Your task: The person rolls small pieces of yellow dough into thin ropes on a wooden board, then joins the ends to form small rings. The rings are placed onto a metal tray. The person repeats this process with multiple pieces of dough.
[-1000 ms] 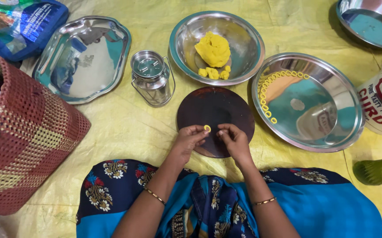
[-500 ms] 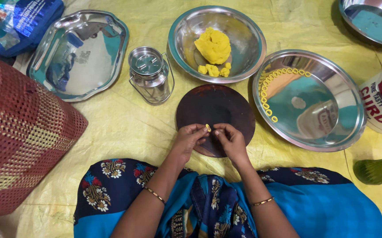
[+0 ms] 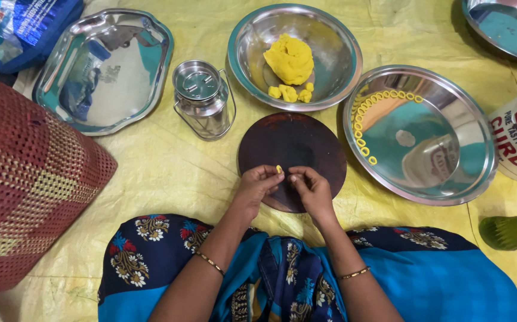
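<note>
I see the left hand (image 3: 257, 186) pinching a tiny piece of yellow dough (image 3: 279, 169) between its fingertips, over the near edge of the round dark board (image 3: 292, 143). The right hand (image 3: 311, 188) sits just beside it, fingers curled (whether they touch the piece I cannot tell). Beyond the board, a steel bowl (image 3: 336, 45) holds a dough lump (image 3: 290, 58); dough rings (image 3: 361, 128) line the plate (image 3: 443, 179) on the right.
</note>
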